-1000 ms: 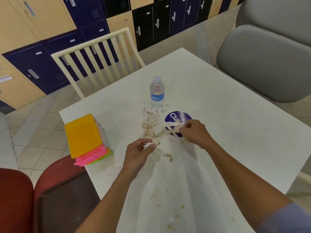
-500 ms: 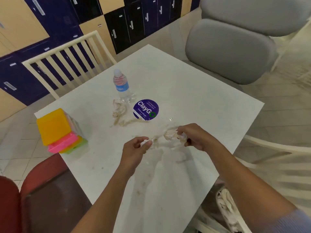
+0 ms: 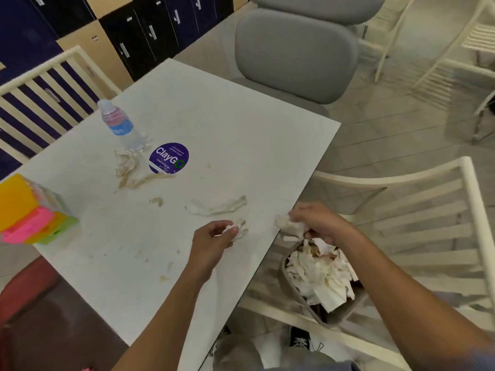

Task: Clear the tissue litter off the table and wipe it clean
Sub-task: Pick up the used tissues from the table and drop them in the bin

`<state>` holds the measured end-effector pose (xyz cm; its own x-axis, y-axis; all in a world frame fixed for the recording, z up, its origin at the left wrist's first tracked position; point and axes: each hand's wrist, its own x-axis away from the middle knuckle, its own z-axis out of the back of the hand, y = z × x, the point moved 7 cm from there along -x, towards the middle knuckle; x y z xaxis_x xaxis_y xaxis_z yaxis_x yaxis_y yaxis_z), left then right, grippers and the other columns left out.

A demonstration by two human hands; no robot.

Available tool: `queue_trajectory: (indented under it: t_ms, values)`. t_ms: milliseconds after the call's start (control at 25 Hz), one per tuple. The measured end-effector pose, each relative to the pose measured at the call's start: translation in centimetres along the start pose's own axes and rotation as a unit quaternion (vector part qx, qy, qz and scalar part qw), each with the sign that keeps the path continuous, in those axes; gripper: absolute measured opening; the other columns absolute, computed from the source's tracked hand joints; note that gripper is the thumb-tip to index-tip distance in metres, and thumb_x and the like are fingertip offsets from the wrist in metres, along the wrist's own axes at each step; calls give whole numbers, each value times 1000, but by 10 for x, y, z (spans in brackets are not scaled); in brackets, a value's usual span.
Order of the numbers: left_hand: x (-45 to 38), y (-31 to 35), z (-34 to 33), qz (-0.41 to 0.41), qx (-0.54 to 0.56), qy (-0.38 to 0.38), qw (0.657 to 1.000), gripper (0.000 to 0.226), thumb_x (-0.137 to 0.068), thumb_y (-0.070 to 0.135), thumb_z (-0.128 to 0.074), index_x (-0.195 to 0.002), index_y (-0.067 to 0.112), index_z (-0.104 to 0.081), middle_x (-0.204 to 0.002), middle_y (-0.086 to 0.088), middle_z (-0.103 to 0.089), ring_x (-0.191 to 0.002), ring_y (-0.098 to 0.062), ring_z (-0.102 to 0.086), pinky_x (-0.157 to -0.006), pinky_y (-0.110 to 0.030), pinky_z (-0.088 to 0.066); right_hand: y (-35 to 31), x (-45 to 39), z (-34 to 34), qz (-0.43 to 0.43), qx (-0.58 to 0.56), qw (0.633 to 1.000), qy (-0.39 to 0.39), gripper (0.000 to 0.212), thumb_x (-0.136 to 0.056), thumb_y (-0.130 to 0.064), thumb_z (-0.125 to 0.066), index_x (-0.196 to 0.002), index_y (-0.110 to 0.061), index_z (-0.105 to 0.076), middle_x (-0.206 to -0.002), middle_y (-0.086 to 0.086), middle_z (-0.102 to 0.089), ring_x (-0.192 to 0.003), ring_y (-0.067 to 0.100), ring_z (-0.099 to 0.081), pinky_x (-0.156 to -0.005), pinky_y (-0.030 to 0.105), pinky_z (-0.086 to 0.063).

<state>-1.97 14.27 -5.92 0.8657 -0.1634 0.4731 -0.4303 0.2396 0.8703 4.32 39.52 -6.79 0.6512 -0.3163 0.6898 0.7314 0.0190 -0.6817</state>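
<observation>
There is a single view, taken from a wide-angle camera worn on the person's head. It looks forward and steeply down across the white worktop [image 3: 219, 124], whose near right edge runs diagonally through the middle of the frame. Both forearms reach in from the bottom, so the left hand [image 3: 211, 241] and the right hand [image 3: 318, 223] sit close beneath the lens. The frame is tilted, and straight lines bow toward the edges. Far from the lens, the lockers [image 3: 150, 28] and a grey chair [image 3: 294, 54] fill the top. A bin [image 3: 332, 314] and floor show at lower right.
</observation>
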Motion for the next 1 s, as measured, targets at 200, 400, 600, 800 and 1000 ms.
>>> queue_trajectory:
  t_ms: [200,400,600,800,1000]
  values:
    - [18,-7,-60,5,-49,-64,997,15,-80,9,-75,-95,11,-72,-83,-3,-66,-77,-14,-65,-77,-31,-57,75,16,50,-23,-22,998,47,12,-87,-10,-62,-94,-7,-72,-106,10,-66,-82,19,-62,-54,28,-51]
    - [30,-31,-113,-22,-168,-88,982,13,-77,12,-74,-77,9,-61,-73,4,-61,-65,-10,-55,-60,-21,-46,132,19,61,48,260,952,154,20,-81,-14,-61,-98,-22,-68,-105,2,-65,-86,18,-58,-71,29,-46]
    - [37,-72,-153,-34,-263,-78,961,16,-80,16,-71,-71,14,-57,-67,7,-58,-67,-14,-57,-64,-24,-46,170,9,44,90,345,921,155,27,-87,-10,-54,-108,-16,-70,-111,6,-66,-105,27,-52,-74,31,-44]
    - [35,-111,-175,-94,-382,-67,917,13,-87,26,-67,-78,19,-63,-83,3,-63,-75,-12,-57,-63,-20,-40,176,11,39,119,358,916,138,31,-87,-13,-51,-111,-18,-70,-113,5,-67,-104,29,-53,-84,36,-47]
    - [41,-103,-183,-155,-443,-89,879,24,-90,38,-57,-96,20,-73,-102,1,-69,-93,-17,-61,-79,-30,-50,139,29,43,173,349,903,181,31,-82,-27,-54,-108,-25,-71,-112,-3,-69,-107,23,-57,-94,40,-43]
